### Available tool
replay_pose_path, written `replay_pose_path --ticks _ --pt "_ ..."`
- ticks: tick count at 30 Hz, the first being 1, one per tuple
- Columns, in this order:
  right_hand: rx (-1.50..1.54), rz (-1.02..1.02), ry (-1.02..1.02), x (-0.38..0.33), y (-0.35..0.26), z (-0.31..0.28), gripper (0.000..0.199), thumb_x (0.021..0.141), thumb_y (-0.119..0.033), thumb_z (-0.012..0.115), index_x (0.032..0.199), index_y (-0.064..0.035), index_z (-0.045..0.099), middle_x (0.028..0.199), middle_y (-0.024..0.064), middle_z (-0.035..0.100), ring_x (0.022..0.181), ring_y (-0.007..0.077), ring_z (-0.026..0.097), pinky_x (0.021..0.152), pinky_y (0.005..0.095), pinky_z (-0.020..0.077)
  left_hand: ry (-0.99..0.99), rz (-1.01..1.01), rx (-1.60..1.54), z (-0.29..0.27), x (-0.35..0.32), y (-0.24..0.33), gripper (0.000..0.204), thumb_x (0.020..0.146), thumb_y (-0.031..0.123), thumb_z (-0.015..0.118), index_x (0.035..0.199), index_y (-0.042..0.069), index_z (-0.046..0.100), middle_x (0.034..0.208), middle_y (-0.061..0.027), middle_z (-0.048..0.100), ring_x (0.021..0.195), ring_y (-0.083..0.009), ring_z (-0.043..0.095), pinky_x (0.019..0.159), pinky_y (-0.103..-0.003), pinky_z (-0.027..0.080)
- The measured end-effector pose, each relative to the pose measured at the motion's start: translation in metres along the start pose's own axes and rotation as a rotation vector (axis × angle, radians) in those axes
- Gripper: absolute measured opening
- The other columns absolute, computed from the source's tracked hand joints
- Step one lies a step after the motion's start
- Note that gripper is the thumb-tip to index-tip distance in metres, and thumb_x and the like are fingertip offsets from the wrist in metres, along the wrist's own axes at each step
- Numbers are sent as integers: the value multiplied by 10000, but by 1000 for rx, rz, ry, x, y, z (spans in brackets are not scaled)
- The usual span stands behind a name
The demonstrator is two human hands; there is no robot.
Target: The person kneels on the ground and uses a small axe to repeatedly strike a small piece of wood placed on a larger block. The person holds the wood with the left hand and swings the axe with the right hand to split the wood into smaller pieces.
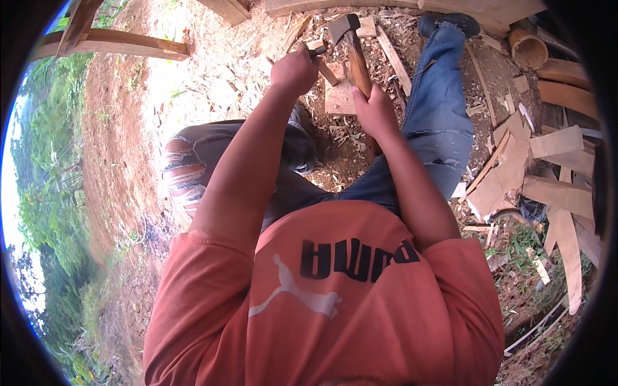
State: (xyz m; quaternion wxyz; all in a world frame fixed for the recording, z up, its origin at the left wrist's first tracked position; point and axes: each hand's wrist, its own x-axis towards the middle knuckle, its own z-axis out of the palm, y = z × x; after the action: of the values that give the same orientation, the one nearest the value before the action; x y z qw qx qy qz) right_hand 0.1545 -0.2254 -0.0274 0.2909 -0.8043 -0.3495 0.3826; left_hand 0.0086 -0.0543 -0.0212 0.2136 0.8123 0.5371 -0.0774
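In my right hand [375, 109], closed round its wooden handle, is a hatchet [358, 61]; its dark metal head points away from me. My left hand [295, 69] is closed on a short dark metal piece [317, 51] that sticks out past the fingers, just left of the hatchet. A light wooden stick [328, 74] slants down below that piece; I cannot tell whether the two are joined. Under both hands a pale wooden block [340, 101] lies on the ground between my legs. The grip of the left fingers is partly hidden.
Wood chips and a long strip [394, 59] surround the block. Curved boards and offcuts [560, 141] pile up at the right, near a hollow round piece [529, 50]. A wooden beam [122, 45] spans the upper left; a thick timber [386, 5] lies at the far edge.
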Motion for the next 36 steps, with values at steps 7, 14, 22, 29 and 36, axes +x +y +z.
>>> replay_pose_path --ticks 7,14,22,29,36 --pt "-52 82 -133 4 27 15 502 985 -377 681 1264 40 669 1083 309 751 1068 488 729 920 541 572 11 14 25 -1 3 -5 499 1086 475 538 1262 10 579 1118 -217 785 1077 -407 759 926 -528 592" --pt "289 72 -284 -20 29 8 426 952 -302 752 1210 24 658 922 169 756 812 320 748 769 453 577 -10 -17 4 -5 -1 -4 520 1089 491 535 1268 5 577 1125 -220 782 1083 -408 756 930 -532 589" --pt "367 312 -242 -41 56 2 252 963 -241 742 1059 -23 659 682 38 646 535 146 631 476 348 455 17 21 -84 -1 -4 -6 457 1075 429 560 1253 9 581 1126 -238 775 1075 -430 747 934 -545 576" --pt "312 232 -225 -65 52 4 322 986 -313 771 1033 -17 654 639 37 626 494 151 608 451 349 446 8 11 -100 -3 0 -6 456 1083 426 546 1276 17 597 1161 -233 768 1119 -425 735 966 -541 565" --pt "226 180 -207 -59 67 20 365 968 -304 760 1068 41 692 714 80 674 586 195 667 558 403 523 -10 62 -96 -4 -2 -2 434 1090 433 546 1295 56 615 1184 -205 771 1139 -410 734 973 -535 565"
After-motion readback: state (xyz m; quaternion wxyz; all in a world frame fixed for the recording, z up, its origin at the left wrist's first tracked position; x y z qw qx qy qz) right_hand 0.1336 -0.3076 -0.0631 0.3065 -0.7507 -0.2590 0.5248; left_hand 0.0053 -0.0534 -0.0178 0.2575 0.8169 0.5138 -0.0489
